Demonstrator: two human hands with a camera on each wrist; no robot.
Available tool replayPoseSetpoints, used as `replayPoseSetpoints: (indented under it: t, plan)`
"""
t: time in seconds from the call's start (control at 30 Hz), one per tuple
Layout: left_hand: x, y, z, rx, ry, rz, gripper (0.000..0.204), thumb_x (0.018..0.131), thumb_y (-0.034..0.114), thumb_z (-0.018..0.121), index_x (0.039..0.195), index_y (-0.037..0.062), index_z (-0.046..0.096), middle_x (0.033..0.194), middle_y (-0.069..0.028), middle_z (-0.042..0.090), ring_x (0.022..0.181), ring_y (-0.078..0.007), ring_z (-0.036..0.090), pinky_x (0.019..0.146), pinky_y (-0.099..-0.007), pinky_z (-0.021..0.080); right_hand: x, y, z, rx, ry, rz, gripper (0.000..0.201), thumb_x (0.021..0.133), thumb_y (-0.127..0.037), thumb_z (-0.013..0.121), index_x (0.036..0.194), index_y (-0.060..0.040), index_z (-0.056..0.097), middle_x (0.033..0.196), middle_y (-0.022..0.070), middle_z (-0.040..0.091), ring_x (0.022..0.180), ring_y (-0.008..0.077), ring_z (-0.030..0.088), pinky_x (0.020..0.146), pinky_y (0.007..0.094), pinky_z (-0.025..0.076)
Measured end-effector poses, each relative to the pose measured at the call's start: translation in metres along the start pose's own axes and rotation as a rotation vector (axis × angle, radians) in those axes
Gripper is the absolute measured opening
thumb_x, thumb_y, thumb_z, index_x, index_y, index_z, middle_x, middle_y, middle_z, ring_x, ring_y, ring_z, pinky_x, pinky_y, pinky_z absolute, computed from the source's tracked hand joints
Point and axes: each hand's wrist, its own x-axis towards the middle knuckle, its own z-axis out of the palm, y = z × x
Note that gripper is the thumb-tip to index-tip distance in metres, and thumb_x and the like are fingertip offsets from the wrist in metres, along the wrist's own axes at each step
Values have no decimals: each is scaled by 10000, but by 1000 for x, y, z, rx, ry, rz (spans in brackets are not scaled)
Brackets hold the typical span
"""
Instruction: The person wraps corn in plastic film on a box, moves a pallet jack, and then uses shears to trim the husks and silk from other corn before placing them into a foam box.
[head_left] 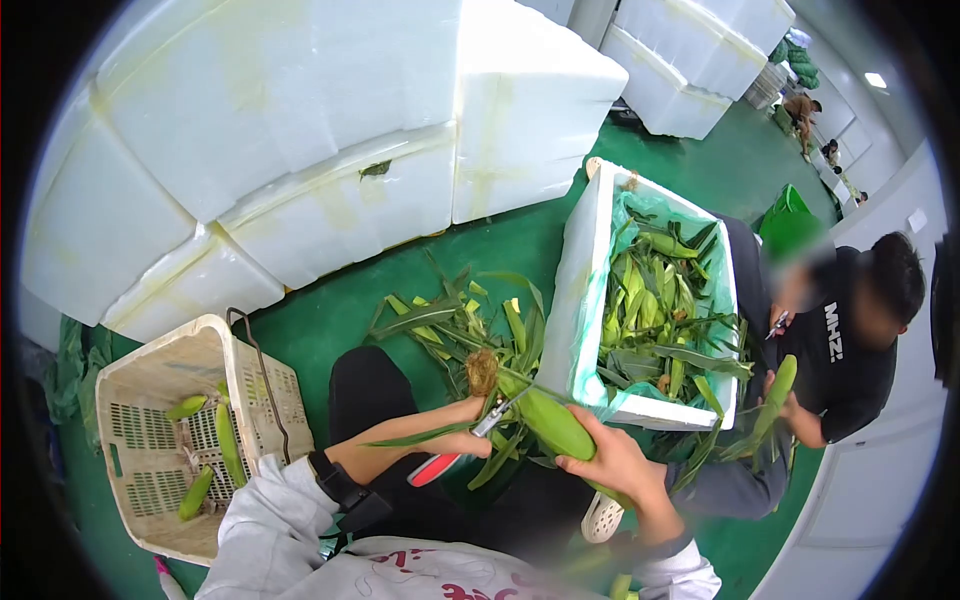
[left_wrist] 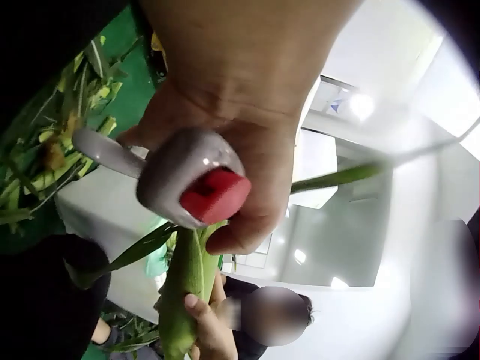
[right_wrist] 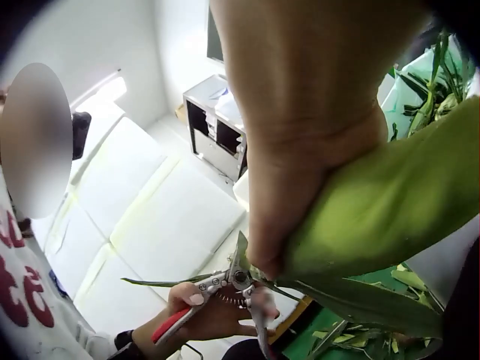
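Observation:
A green ear of corn in its husk (head_left: pixel 552 424) lies across the middle of the head view, brown silk at its upper left end. My right hand (head_left: pixel 618 462) grips its lower right part. My left hand (head_left: pixel 455 428) holds red-handled pruning shears (head_left: pixel 436 468), with their metal blades against the ear near the silk. In the right wrist view the shears' metal head (right_wrist: pixel 238 279) is at the end of the ear (right_wrist: pixel 390 202), close to my right fingers. The left wrist view shows the red grip (left_wrist: pixel 216 196) in my left hand (left_wrist: pixel 225 142).
A plastic basket (head_left: pixel 232 400) with several ears stands at left. A white foam box (head_left: pixel 572 300) lined with green film holds husked corn and leaves. Cut leaves (head_left: pixel 430 318) lie on the green floor. Foam boxes (head_left: pixel 330 100) are stacked behind; a person in black (head_left: pixel 850 350) sits at right.

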Motion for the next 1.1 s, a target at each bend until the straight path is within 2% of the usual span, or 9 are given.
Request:
replayPoseSetpoints:
  t: [0.17,0.33,0.4,0.53,0.6,0.73,0.87,0.97,1.1]
  plan:
    - [0,-25,11,441,308,-41,278,680,192,652,846,22,510,651,-143,587,613,-281,630,580,-382,482,6,0,-6,-221,-86,63,706,743,-397,712,1331,-137,422,922,209,653,835,401,640,727,433,505]
    - [-12,-51,29,-194,344,-154,523,698,177,684,1149,-9,498,846,-82,612,799,-199,632,705,-331,505,22,44,37,643,204,31,648,856,-321,656,1353,-17,373,1148,142,574,1047,195,546,895,310,424]
    - [-10,-47,56,-426,131,-72,704,776,5,593,1402,44,272,1100,-71,488,1011,-140,514,868,-307,437,30,34,53,852,260,110,590,897,-301,614,1353,-17,368,1191,120,543,1073,179,505,920,302,401]
    - [25,-34,65,-480,340,3,733,735,106,636,1372,-5,292,1188,-118,471,1063,-197,470,928,-306,382,30,18,82,836,225,22,517,930,-305,565,1302,2,378,1149,110,537,1063,175,495,914,297,398]
    - [47,-53,46,-175,513,131,568,723,101,628,1241,-10,422,967,-94,569,838,-166,558,752,-299,465,24,9,91,987,179,80,510,917,-271,586,1292,8,379,1136,110,541,1054,172,499,921,305,398]
    - [51,-44,18,-229,836,76,414,785,84,627,1158,9,463,741,-28,591,580,-136,579,549,-283,483,4,5,86,755,216,-14,553,890,-252,608,1310,12,362,1157,146,544,1071,215,527,918,324,409]
    - [34,-38,49,-585,471,319,631,746,154,757,1230,31,371,1008,-89,566,896,-180,588,724,-281,493,7,1,92,832,462,-154,586,896,-340,539,1311,28,350,1154,194,538,1052,269,548,909,358,424]
    - [26,-26,69,1,519,323,817,652,308,847,1224,20,340,1088,-150,547,996,-229,581,788,-360,480,22,-11,77,127,707,-338,616,897,-437,512,1274,30,372,1054,181,544,949,293,562,834,377,449]
    - [14,-9,56,321,526,189,782,648,313,835,1188,9,359,971,-190,552,815,-319,608,720,-380,487,12,-21,32,278,686,-293,511,859,-421,606,1081,18,470,842,159,510,728,297,563,593,395,441]
